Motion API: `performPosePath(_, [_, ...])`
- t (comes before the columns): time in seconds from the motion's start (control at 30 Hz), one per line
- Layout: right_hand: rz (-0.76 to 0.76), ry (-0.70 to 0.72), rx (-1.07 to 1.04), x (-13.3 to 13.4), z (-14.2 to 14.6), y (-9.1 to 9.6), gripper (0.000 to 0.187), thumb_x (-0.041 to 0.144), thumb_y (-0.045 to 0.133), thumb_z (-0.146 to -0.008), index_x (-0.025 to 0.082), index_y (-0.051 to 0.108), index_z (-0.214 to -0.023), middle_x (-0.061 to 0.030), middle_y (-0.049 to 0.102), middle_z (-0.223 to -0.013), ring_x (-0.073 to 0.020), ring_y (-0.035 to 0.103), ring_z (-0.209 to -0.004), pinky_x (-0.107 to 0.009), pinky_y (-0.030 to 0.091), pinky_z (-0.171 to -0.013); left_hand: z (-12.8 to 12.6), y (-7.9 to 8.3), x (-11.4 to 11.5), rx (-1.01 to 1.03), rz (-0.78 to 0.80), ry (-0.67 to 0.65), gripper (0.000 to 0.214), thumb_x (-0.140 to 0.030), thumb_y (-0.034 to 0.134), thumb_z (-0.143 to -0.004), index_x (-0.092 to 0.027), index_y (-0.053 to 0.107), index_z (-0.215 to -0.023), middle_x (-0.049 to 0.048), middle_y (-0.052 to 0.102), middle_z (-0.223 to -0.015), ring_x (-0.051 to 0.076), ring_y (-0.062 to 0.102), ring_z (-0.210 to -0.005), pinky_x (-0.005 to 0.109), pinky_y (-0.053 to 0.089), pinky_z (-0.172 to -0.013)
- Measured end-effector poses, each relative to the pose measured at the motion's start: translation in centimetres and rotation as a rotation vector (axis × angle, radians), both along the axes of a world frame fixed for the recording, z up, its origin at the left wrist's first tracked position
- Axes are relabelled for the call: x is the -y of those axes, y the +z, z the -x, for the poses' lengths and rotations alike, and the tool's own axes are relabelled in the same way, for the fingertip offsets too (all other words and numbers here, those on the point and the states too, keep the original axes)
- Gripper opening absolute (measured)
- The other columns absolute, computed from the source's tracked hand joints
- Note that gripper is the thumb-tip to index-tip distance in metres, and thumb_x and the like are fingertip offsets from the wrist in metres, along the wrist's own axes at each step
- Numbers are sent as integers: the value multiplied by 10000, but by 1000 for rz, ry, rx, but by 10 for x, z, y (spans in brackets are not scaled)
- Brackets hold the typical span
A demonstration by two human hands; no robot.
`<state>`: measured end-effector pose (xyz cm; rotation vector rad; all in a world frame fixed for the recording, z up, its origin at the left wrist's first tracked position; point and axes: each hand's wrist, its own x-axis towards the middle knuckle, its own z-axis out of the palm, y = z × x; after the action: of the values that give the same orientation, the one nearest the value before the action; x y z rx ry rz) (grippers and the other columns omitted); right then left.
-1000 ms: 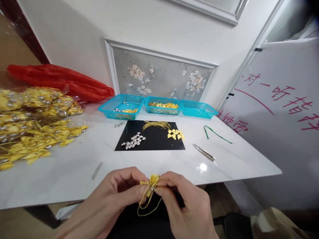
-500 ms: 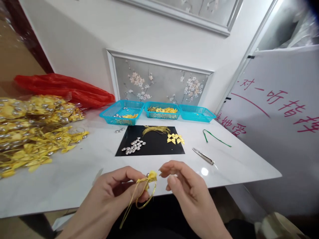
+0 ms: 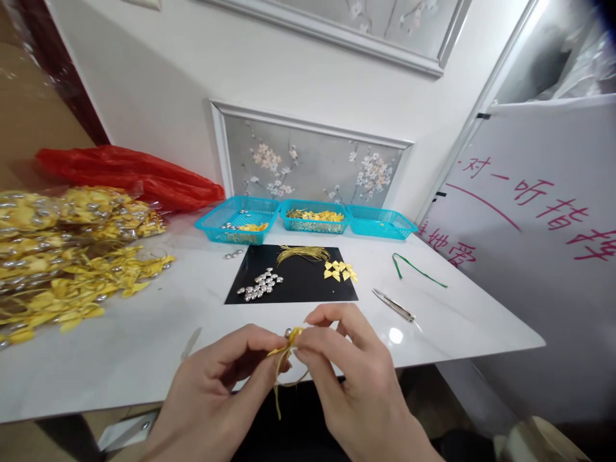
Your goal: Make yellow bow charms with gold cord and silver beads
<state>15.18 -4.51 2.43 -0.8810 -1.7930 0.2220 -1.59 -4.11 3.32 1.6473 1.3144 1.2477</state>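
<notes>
A yellow ribbon bow point(image 3: 295, 334) with a silver bead point(image 3: 288, 333) and a gold cord point(image 3: 278, 393) is held at the table's front edge. My left hand point(image 3: 231, 375) pinches it from the left between thumb and fingers. From the right, my right hand point(image 3: 349, 362) closes thumb and index finger on the bow's other side. The cord hangs below in a loop and a loose end. Fingers cover part of the bow. Beyond them on a black mat point(image 3: 293, 292) lie silver beads point(image 3: 261, 285), gold cords point(image 3: 303, 255) and small yellow bows point(image 3: 339, 271).
Three blue baskets point(image 3: 235, 232) stand along the wall, some holding beads, bows and cords. Thread snips point(image 3: 393, 305) and a green tie point(image 3: 418, 269) lie on the right. Bundles of finished yellow bow strings point(image 3: 81, 282) and red mesh point(image 3: 129, 176) fill the left side.
My right hand has moved left and closed on the bow, where it was apart before. The hanging cord has shifted to the right and its loop is now partly hidden.
</notes>
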Motion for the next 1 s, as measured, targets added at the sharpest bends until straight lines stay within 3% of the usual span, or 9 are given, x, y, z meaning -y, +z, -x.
performPosePath(0.23, [-50, 86, -5, 12, 2, -8, 245, -33, 481, -852, 193, 568, -812, -44, 590, -1036, -142, 595, -900, -244, 497, -699, 3, -1, 0, -15, -18, 109, 128, -380, 703, -733, -265, 757, -716, 3, 767, -676, 188, 713, -609, 207, 568, -551])
performPosePath(0.4, [-199, 153, 114, 8, 0, -7, 218, -14, 515, -863, 187, 556, -787, 15, 724, -889, -146, 620, -841, -289, 480, -728, 9, -5, 0, -48, -73, 127, 138, -391, 692, -776, -272, 743, -728, -10, 764, -695, 169, 702, -633, 190, 556, -576])
performPosePath(0.5, [-245, 182, 184, 7, -3, 0, 129, 85, 559, -913, 193, 588, -849, 55, 736, -731, -132, 625, -724, -280, 460, -648, 9, -4, 0, -35, -57, 147, 168, -420, 694, -767, -266, 743, -721, -3, 758, -675, 177, 694, -614, 199, 549, -549])
performPosePath(0.6, [-272, 182, 183, 8, -7, 8, 59, 154, 641, -901, 187, 645, -950, 14, 760, -815, -141, 635, -708, -278, 486, -634, 7, -2, 2, -11, -19, 160, 179, -433, 717, -739, -258, 751, -723, 7, 768, -689, 191, 706, -622, 215, 558, -561])
performPosePath(0.8, [-3, 15, -20, 10, 0, 6, 142, 128, 591, -908, 221, 695, -937, -36, 636, -842, -151, 607, -716, -265, 513, -618, 1, -7, 7, 4, -82, 200, 120, -395, 724, -762, -282, 749, -731, -17, 780, -756, 188, 726, -693, 211, 573, -650])
performPosePath(0.9, [172, 57, -94, 6, 11, 1, 136, 156, 595, -900, 223, 704, -948, -20, 633, -836, -132, 598, -686, -242, 511, -612, -1, -15, 10, -83, -284, 279, 35, -299, 703, -799, -311, 735, -791, -44, 777, -810, 171, 723, -722, 213, 568, -688])
performPosePath(1.0, [337, 116, -216, 0, 20, -1, 91, 179, 605, -876, 205, 691, -857, 3, 589, -760, -114, 534, -631, -222, 455, -563, -3, -22, 10, -193, -515, 309, 169, -179, 657, -846, -336, 695, -892, -65, 759, -865, 142, 718, -760, 213, 548, -748])
